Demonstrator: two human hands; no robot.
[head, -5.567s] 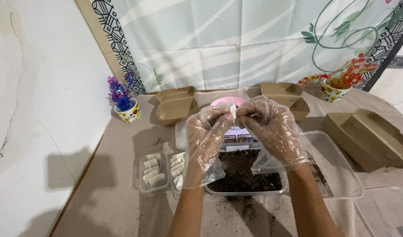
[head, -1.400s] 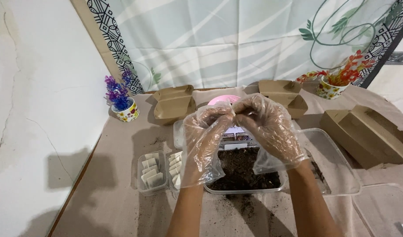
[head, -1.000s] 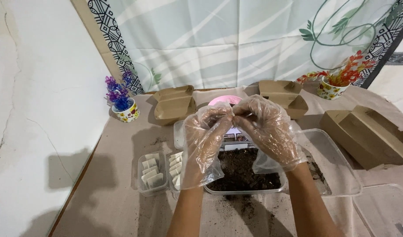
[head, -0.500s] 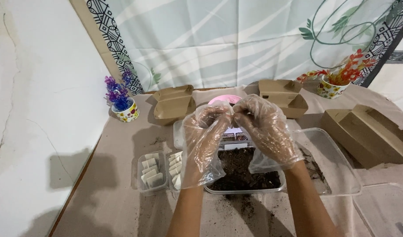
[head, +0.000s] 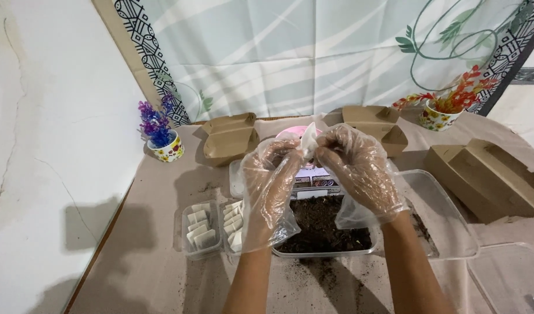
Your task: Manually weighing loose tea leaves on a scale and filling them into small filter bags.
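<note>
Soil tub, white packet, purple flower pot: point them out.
soil tub [head: 322,231], head view, on the dark soil inside.
white packet [head: 308,138], head view, on its upper flap.
purple flower pot [head: 168,152], head view, on the cup's painted side.

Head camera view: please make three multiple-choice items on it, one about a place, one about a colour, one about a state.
1. Where does the pot of purple flowers stand?
A. by the left wall
B. inside the soil tray
C. on a brown box

2. What colour is the small piece pinched between the hands?
A. red
B. white
C. black

3. How are the left hand and the right hand covered?
A. bare
B. thick black gloves
C. loose clear plastic gloves

Answers:
1. A, as the pot stands at the table's far left, near the wall.
2. B, as the piece looks white against the pink lid behind it.
3. C, as clear film hangs loose around both wrists.
</note>
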